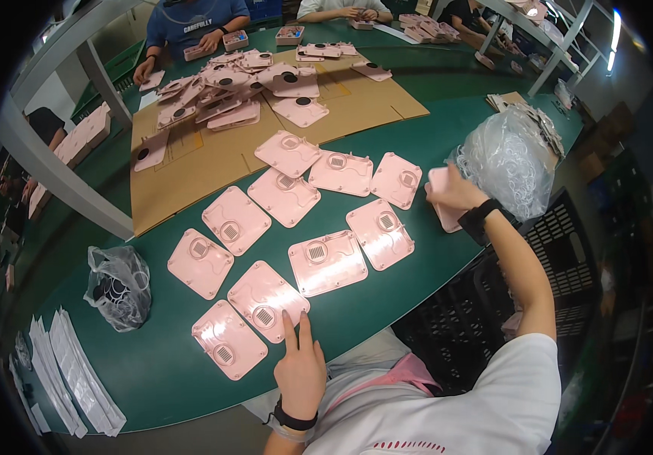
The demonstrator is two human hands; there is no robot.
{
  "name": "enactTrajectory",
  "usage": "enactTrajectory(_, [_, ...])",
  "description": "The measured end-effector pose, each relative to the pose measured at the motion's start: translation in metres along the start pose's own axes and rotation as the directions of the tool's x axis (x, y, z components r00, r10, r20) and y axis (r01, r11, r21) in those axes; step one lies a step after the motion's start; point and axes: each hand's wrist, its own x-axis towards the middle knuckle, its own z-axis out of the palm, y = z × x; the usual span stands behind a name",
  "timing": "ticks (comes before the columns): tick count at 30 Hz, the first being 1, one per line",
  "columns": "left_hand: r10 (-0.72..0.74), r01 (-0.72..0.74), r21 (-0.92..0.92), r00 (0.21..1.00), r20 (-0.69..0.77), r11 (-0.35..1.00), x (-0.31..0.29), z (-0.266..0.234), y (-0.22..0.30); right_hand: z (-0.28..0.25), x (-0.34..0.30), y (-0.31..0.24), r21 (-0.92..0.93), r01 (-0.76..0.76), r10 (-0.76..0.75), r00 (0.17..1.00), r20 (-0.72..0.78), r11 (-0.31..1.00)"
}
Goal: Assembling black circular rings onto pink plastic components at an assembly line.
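Two outstretched fingers of my left hand (pixel 301 379) rest on the lower edge of a pink plastic panel (pixel 254 284). At the right edge of the table, my right hand (pixel 457 194) is closed around another pink plastic panel (pixel 438 179), partly hidden by the hand. More pink shows just below that hand. Several similar panels lie spread between my hands, each with a round slotted grille, such as a glossy panel (pixel 334 277) and a tilted one (pixel 381 235). Beside my right hand stands a clear plastic bag (pixel 512 163) full of whitish rings or loops.
A brown cardboard sheet (pixel 220 163) bears a heap of pink panels with black discs (pixel 228 83). Left lie a small bag of black-and-white rings (pixel 120 288) and white strips (pixel 84 371). A grey post (pixel 68 159) rises at left; black crates (pixel 569 250) stand at right. Co-workers sit across.
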Motion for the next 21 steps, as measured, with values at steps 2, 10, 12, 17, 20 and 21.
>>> enactTrajectory(2, [0.022,-0.022,-0.041,1.000,-0.008,0.999,-0.001,0.000,0.000,-0.009,-0.010,0.008,-0.025,0.183,-0.185,0.969,-0.167,0.983])
enactTrajectory(10, [0.026,-0.035,-0.203,0.999,-0.047,0.979,-0.013,0.001,0.000,0.036,-0.111,-0.097,0.627,0.080,-0.629,0.194,0.753,0.775])
enactTrajectory(12, [0.006,-0.019,-0.217,0.998,-0.058,0.976,-0.016,0.000,0.000,0.061,-0.130,-0.117,0.608,-0.079,-0.611,-0.006,0.792,0.790])
enactTrajectory(17, [-0.011,0.004,-0.107,0.998,-0.060,0.994,-0.021,0.006,-0.006,0.107,-0.114,-0.134,0.369,0.176,-0.393,0.135,0.909,0.913])
enactTrajectory(20, [0.016,-0.044,-0.199,0.990,-0.139,0.979,-0.024,0.007,-0.009,0.111,-0.115,-0.142,0.418,0.258,-0.476,0.239,0.846,0.871])
enactTrajectory(21, [0.077,-0.087,-0.143,0.994,-0.073,0.986,-0.025,0.010,-0.009,0.112,-0.117,-0.142,0.451,0.309,-0.539,0.330,0.775,0.837])
